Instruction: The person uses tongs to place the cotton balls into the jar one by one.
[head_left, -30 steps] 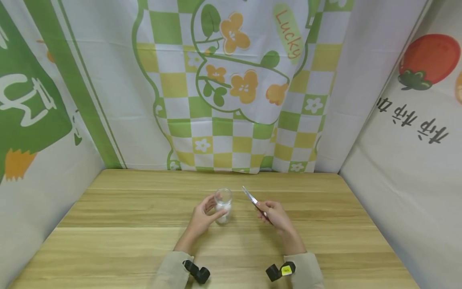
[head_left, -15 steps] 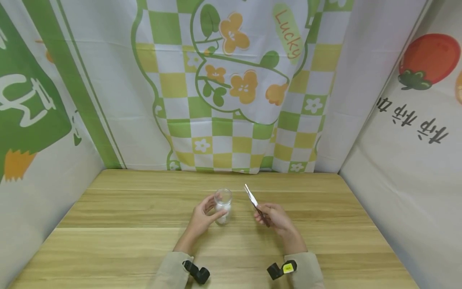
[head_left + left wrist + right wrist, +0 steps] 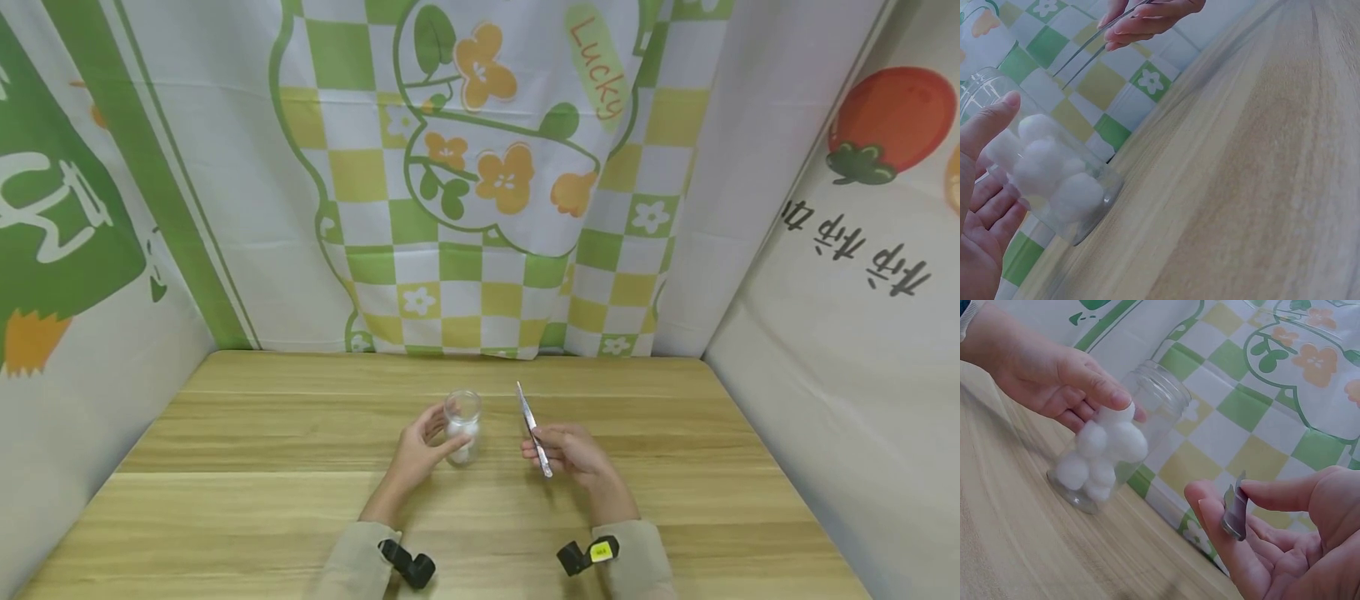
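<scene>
A clear, lidless glass jar stands upright on the wooden table, partly filled with white cotton balls. My left hand holds it from the left, thumb on the near side and fingers around the back. To the right of the jar, my right hand pinches metal tweezers between thumb and fingers. The tweezers point away from me, and in the left wrist view their two tips are parted with nothing between them. They are raised off the table, apart from the jar.
The wooden table reaches back to a green and yellow checked curtain. Printed cloth walls close in both sides. A small black camera is strapped at each sleeve cuff.
The tweezers have turned in my right hand, their tips swinging right so that they point more straight ahead, and their rear end coming left and nearer. The left hand and jar have stayed put.
</scene>
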